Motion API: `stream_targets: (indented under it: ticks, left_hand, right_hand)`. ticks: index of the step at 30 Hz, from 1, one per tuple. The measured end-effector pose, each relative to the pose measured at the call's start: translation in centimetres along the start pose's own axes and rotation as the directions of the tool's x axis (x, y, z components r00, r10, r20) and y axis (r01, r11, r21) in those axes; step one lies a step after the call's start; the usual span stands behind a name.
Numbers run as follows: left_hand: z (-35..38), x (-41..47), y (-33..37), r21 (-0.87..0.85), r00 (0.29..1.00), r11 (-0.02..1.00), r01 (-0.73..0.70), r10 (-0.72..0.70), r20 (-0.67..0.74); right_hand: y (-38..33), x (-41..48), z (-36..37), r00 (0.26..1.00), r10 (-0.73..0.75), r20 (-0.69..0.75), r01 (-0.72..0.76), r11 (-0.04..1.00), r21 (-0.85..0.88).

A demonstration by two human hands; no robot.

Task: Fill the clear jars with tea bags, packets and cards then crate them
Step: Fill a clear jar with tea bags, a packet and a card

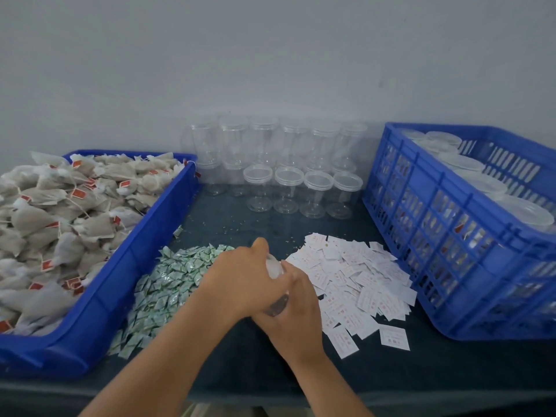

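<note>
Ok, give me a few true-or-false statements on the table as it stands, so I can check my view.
1. Tea bags fill the left tray. True.
2. The green packets lie right of the cards. False: they lie left of them.
3. Both hands grip one jar. True: left hand, right hand.
4. The crate is empty. False: it holds lidded jars.
5. Empty jars stand near the wall. True.

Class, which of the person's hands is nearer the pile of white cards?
Right. The right hand sits at the cards' left edge; the left hand is farther left, by the green packets.
</note>
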State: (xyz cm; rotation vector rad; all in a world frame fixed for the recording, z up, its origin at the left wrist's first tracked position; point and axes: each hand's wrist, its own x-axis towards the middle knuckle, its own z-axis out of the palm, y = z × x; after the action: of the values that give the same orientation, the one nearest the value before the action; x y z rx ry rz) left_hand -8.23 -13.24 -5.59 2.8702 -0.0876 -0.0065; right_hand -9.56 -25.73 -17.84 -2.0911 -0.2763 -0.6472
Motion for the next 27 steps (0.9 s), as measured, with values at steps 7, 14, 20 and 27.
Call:
stream_targets:
  ticks: [7,14,20,27]
  left_hand:
    - [-1.3,-0.5,-1.8,-0.013,0.967,1.000,0.016,-0.012,0.253]
    - [-1.5,-1.9,-2.1,0.034,0.994,0.998,0.051,-0.054,0.092]
    - [0.1,-1.7,-1.8,-0.090,0.970,0.967,0.239,-0.234,0.059]
    - [-0.3,-1.8,-2.6,-0.100,0.962,0.958,-0.270,0.272,0.012]
  right_hand:
    - [0.3,-0.3,0.6,0.983,-0.178,-0.044,0.173,0.979,-0.106]
    - [1.0,-0.1,1.3,0.980,-0.168,-0.105,0.158,0.982,-0.100]
    - [1.4,-0.2,1.5,0.961,-0.243,-0.130,0.214,0.956,-0.203]
    - [1.1,0.0,0.9,0.981,-0.142,-0.133,0.131,0.988,-0.086]
